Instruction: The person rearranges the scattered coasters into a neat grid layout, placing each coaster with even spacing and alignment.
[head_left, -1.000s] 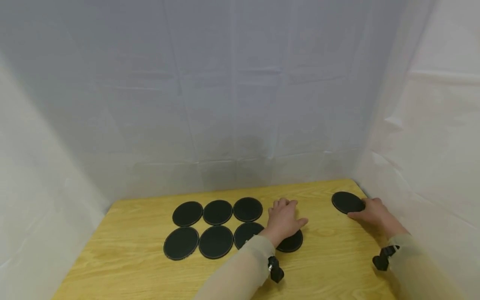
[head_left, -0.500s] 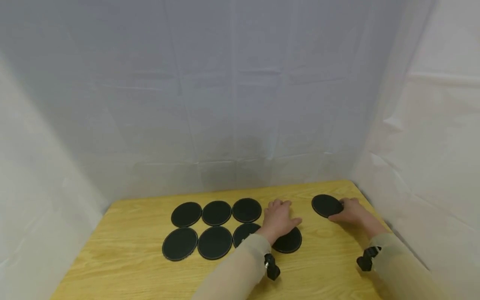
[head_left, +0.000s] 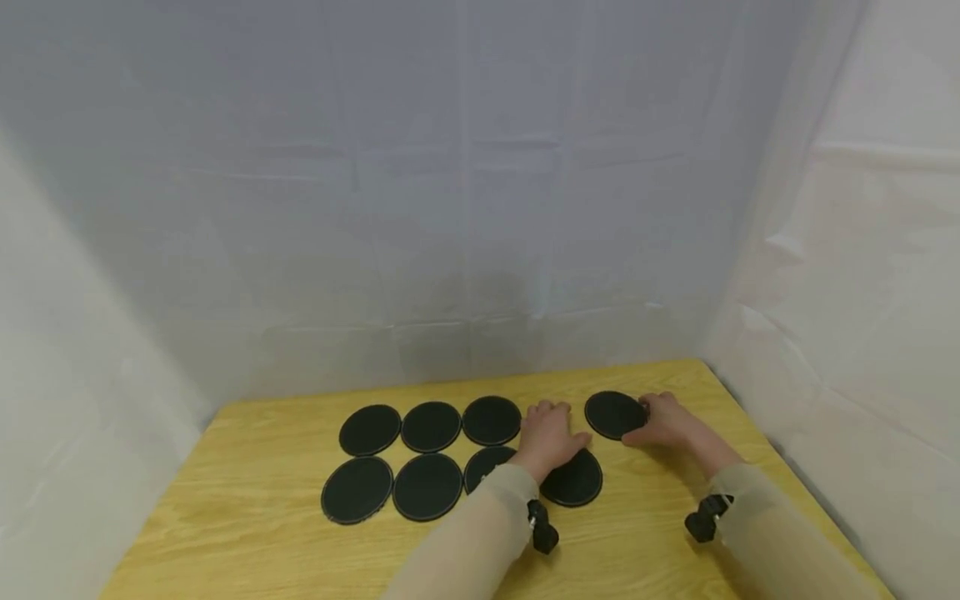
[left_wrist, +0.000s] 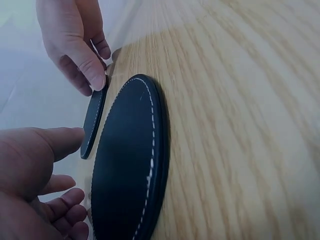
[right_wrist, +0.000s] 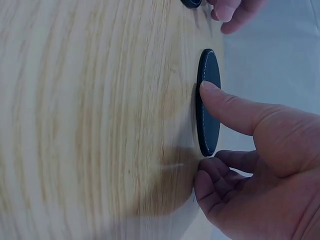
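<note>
At the right end of the layout, my right hand [head_left: 667,423] grips a round black coaster [head_left: 613,414] by its right edge. In the right wrist view its thumb presses the stitched rim of that coaster [right_wrist: 212,70], while the fingers curl at the end of it. My left hand [head_left: 550,437] holds nothing; it is over the table beside another black coaster [head_left: 576,483], which its wrist partly covers. The left wrist view shows this coaster [left_wrist: 125,160] lying flat, with the thumb extended above it and the other fingers loosely bent.
Several more black coasters, such as the back-row one [head_left: 491,419] and the front-left one [head_left: 356,490], lie side by side in two rows. The left forearm partly hides one. A wooden table [head_left: 247,508] carries them, and white sheeting [head_left: 450,208] surrounds its back and sides.
My right hand has slid its coaster leftward across the table, from near the right edge toward my left hand. The left hand has shifted slightly left.
</note>
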